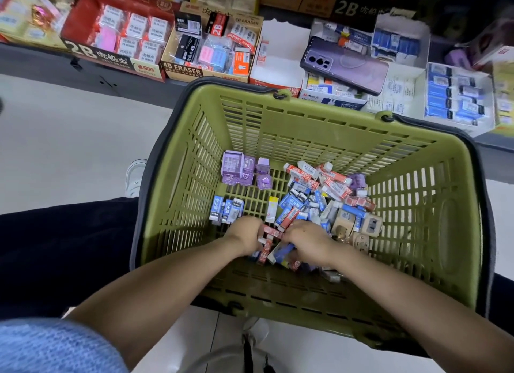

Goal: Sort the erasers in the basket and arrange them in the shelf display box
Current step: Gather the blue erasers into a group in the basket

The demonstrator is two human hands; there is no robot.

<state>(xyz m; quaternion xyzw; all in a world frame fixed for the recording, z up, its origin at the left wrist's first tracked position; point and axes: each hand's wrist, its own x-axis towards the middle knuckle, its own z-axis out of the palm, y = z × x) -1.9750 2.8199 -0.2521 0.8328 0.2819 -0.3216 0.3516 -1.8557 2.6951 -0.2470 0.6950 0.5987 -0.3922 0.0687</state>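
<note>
Bare forearms (167,283) reach into green slatted plastic basket (319,105). Left hand (244,233) clutches red-and-white paper-sleeved erasers (271,231) by its near wall; right hand (307,240) grip unreadable. Collect one kind only, ends aligned.

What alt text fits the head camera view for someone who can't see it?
A person's left hand and right hand sort through loose erasers in a green basket, the left hand gripping red-and-white erasers. Beyond the basket, a shelf holds display boxes of erasers, with a purple phone lying across some.
</note>
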